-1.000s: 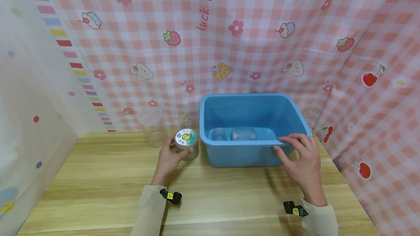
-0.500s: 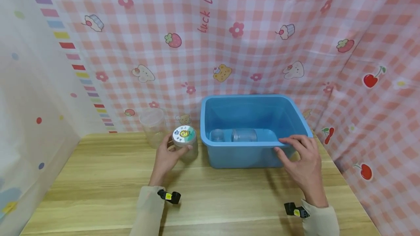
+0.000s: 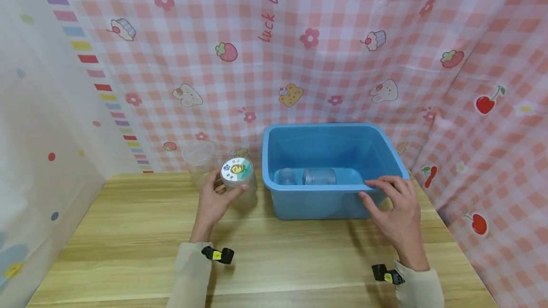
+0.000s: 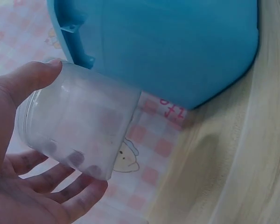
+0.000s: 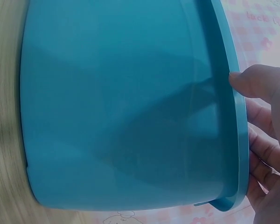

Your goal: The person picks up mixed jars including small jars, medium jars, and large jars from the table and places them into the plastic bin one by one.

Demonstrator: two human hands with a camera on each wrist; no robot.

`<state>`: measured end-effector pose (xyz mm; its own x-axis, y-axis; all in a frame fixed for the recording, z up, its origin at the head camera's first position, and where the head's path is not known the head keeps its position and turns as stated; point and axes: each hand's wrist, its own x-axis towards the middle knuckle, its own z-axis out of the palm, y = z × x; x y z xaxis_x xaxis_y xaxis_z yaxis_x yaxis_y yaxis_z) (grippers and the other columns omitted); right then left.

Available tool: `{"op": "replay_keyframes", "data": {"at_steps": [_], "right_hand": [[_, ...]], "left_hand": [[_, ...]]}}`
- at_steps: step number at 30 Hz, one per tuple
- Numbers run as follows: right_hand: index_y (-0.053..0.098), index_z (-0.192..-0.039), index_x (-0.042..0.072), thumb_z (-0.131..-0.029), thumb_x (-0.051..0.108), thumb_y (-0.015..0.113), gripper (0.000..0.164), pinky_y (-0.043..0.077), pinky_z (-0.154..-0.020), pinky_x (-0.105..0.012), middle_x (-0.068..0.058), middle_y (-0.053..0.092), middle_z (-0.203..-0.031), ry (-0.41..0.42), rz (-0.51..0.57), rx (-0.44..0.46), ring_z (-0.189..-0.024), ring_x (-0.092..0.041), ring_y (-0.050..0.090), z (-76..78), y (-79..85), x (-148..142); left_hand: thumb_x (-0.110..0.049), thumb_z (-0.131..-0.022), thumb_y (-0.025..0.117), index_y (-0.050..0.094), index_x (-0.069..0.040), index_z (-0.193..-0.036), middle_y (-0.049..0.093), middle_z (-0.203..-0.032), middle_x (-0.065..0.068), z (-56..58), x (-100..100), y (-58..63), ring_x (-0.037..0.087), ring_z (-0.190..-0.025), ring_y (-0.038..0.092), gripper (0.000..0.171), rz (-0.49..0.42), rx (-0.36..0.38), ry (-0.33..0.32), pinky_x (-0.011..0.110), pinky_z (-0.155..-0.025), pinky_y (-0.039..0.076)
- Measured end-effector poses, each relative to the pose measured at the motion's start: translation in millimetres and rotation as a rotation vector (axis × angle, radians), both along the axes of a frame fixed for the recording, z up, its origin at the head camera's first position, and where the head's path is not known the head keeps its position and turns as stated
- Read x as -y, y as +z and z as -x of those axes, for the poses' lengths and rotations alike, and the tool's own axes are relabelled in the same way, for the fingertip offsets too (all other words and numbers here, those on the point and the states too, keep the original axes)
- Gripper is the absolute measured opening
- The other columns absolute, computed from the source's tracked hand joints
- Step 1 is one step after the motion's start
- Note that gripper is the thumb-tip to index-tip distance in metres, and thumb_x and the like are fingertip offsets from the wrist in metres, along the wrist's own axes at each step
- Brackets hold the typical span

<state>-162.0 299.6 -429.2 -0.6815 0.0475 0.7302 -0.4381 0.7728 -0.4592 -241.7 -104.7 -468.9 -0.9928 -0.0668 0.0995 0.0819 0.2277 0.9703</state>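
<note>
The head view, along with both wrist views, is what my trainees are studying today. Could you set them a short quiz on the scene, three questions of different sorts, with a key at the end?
1. Multiple choice: what is the left hand doing?
a) hanging idle
b) gripping the printed-lid jar
c) clenching into an empty fist

2. True or false: the right hand holds the blue tub by its rim.

3. Fill in the blank: in the head view, the clear container standing on the table is to the ____ of that jar.

Key: 1. b; 2. true; 3. left.
</note>
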Motion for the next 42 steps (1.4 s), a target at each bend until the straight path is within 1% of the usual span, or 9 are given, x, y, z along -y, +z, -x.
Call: {"op": "replay_keyframes", "data": {"at_steps": [6,13,15,20,23,29,34,36,42], "right_hand": [[0.080,-0.106,0.004,-0.078,0.006,0.092,0.031,0.040,-0.094,-0.050,-0.016,0.069,-0.109,-0.006,0.003,-0.001,-0.108,-0.034,0.054,0.3,-0.9,-1],[0.080,-0.106,0.004,-0.077,0.006,0.091,0.031,0.039,-0.096,-0.051,-0.016,0.069,-0.109,-0.015,0.018,-0.015,-0.110,-0.035,0.054,-0.4,-1.7,-3],[0.080,-0.106,0.004,-0.077,0.006,0.091,0.031,0.039,-0.096,-0.051,-0.017,0.069,-0.109,-0.013,0.023,-0.019,-0.109,-0.035,0.053,-0.6,-1.4,-3],[0.080,-0.105,0.004,-0.077,0.006,0.091,0.031,0.039,-0.095,-0.050,-0.017,0.069,-0.108,-0.009,0.027,-0.029,-0.108,-0.035,0.053,-0.2,-0.7,-3],[0.080,-0.105,0.005,-0.077,0.006,0.091,0.030,0.039,-0.095,-0.049,-0.016,0.069,-0.108,-0.005,0.024,-0.033,-0.107,-0.036,0.053,0.4,-0.4,-3],[0.080,-0.105,0.005,-0.077,0.006,0.091,0.030,0.039,-0.094,-0.049,-0.016,0.069,-0.107,-0.001,0.019,-0.032,-0.106,-0.035,0.053,1.1,-0.7,-2],[0.080,-0.105,0.005,-0.077,0.006,0.091,0.030,0.039,-0.094,-0.049,-0.016,0.069,-0.108,-0.001,0.018,-0.027,-0.106,-0.035,0.053,1.3,-1.7,-2],[0.080,-0.105,0.005,-0.077,0.006,0.091,0.030,0.039,-0.093,-0.049,-0.016,0.069,-0.107,0.002,0.019,-0.029,-0.106,-0.035,0.053,1.2,-2.3,-1],[0.081,-0.105,0.005,-0.076,0.005,0.092,0.031,0.039,-0.093,-0.048,-0.015,0.069,-0.107,0.011,0.021,-0.040,-0.105,-0.034,0.053,2.1,-3.9,0]], "left_hand": [[-0.027,-0.087,0.088,0.051,-0.013,-0.151,0.055,-0.147,0.011,-1.8,0,3.7,0.033,-0.136,0.052,0.075,-0.016,-0.033,0.007,0.052,-0.117,0.047],[-0.022,-0.088,0.087,0.049,-0.011,-0.153,0.054,-0.148,0.011,-4.0,-3,14.5,0.032,-0.137,0.052,0.076,-0.087,-0.090,-0.025,0.049,-0.117,0.046],[-0.019,-0.088,0.086,0.049,-0.011,-0.153,0.054,-0.147,0.010,-5.0,-4,18.2,0.030,-0.135,0.052,0.076,-0.110,-0.101,-0.027,0.044,-0.115,0.048],[-0.013,-0.088,0.085,0.050,-0.011,-0.153,0.056,-0.144,0.008,-7.8,-6,27.1,0.024,-0.130,0.053,0.074,-0.156,-0.114,-0.024,0.024,-0.103,0.053],[-0.010,-0.089,0.084,0.050,-0.010,-0.153,0.056,-0.143,0.009,-10.7,-8,32.3,0.022,-0.128,0.053,0.072,-0.173,-0.116,-0.019,0.018,-0.098,0.053],[-0.008,-0.091,0.080,0.050,-0.010,-0.153,0.059,-0.142,0.013,-17.6,-10,40.4,0.017,-0.122,0.055,0.069,-0.176,-0.131,-0.005,0.019,-0.096,0.052],[-0.005,-0.092,0.078,0.050,-0.008,-0.153,0.061,-0.140,0.013,-20.6,-10,44.0,0.015,-0.118,0.057,0.068,-0.211,-0.156,-0.006,0.021,-0.096,0.054],[-0.003,-0.092,0.077,0.051,-0.007,-0.153,0.062,-0.137,0.011,-22.1,-10,45.4,0.014,-0.116,0.058,0.067,-0.229,-0.162,-0.003,0.021,-0.095,0.055],[0.000,-0.092,0.075,0.051,-0.006,-0.153,0.065,-0.128,-0.003,-27.2,-10,51.7,0.011,-0.113,0.060,0.066,-0.293,-0.164,0.020,0.019,-0.094,0.054]]}}
